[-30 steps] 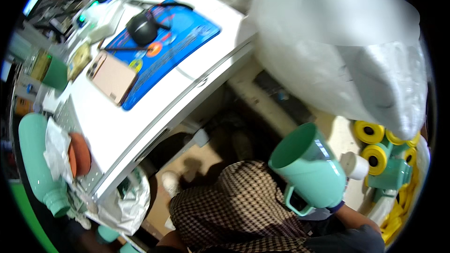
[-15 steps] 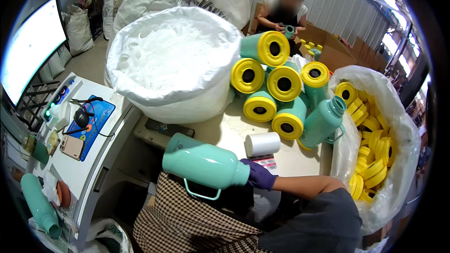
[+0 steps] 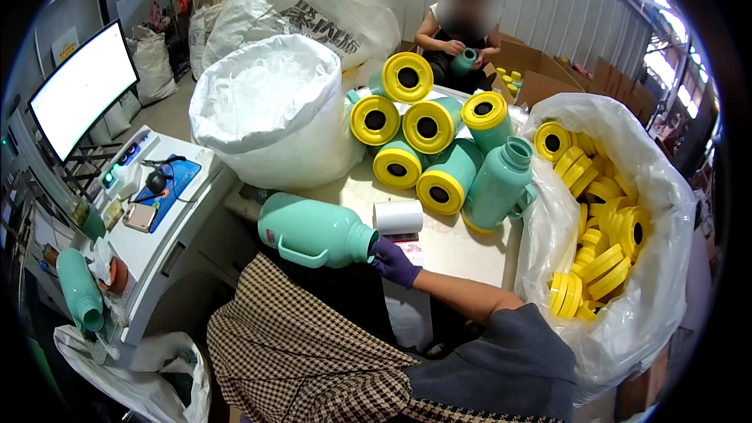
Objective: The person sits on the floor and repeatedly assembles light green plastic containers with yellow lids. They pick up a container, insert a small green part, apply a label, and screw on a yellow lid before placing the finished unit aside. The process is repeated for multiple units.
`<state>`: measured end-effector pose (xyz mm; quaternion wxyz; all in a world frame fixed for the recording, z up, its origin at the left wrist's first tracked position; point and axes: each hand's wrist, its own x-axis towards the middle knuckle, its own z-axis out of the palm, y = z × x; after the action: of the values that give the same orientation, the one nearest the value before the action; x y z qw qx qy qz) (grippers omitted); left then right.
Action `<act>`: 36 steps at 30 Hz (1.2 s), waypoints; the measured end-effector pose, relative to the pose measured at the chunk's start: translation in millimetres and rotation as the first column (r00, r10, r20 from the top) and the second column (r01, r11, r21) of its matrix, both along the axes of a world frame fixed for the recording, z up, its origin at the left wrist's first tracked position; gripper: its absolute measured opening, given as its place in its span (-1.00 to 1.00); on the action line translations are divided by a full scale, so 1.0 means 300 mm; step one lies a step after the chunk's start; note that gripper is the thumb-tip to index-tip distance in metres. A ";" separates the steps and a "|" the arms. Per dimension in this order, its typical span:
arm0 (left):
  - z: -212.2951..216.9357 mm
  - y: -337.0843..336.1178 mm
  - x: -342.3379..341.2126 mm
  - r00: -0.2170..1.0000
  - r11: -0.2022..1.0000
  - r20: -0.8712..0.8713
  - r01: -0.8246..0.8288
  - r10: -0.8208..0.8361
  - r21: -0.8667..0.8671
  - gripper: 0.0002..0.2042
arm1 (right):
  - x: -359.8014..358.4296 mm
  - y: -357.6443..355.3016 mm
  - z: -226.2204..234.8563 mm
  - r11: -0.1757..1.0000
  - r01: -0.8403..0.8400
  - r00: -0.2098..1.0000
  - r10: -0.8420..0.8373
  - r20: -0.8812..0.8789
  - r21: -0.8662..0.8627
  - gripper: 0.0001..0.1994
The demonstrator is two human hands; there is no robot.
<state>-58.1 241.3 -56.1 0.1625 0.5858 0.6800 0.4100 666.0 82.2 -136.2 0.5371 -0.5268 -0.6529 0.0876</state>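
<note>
Since half a second ago the mint-green plastic flask body with a loop handle (image 3: 315,231) has stayed lying on its side at the near edge of the tabletop (image 3: 454,247), its open neck now turned a little more toward the white roll of labels (image 3: 398,217) just beside it. The right hand (image 3: 394,262), in a purple glove, is closed around the flask's neck end, fingers curled on the rim. The left hand cannot be seen, so whether it is spread or gripping cannot be told. Toward the far side of the tabletop lies a heap of mint-green flask bodies with yellow ringed bases (image 3: 419,141), and one stands upright (image 3: 500,184) near the right edge. Off the right edge a clear plastic sack (image 3: 619,329) holds yellow rings (image 3: 599,219). At the far left corner sits a big white woven sack (image 3: 274,113). Beyond the far edge another person (image 3: 460,31) holds a small green part.
</note>
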 end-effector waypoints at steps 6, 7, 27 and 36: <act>-0.041 -0.738 0.411 0.998 0.987 -0.042 0.047 -0.041 0.157 -0.64 | -0.265 0.041 0.465 0.917 -0.254 0.945 0.168 0.280 0.307 -0.67; 0.099 -0.649 0.520 0.984 0.943 -0.090 0.172 -0.152 0.285 -0.62 | -0.280 -0.010 0.564 0.902 -0.286 0.919 0.161 0.360 0.324 -0.67; 0.390 -0.440 0.622 0.885 0.881 -0.089 0.464 -0.456 0.096 -0.40 | 0.505 -0.572 0.948 -0.505 0.623 0.782 0.373 0.500 -0.598 -0.51; 0.137 -0.260 0.368 0.852 0.904 0.428 0.399 -0.303 -0.154 -0.63 | 0.630 -0.928 0.878 -0.588 -0.043 0.810 -0.494 0.316 -0.808 -0.20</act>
<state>52.2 163.2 -15.0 0.4372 0.5824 0.5579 0.3980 855.0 -196.2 127.2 -0.0931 -0.8404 0.0209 0.5335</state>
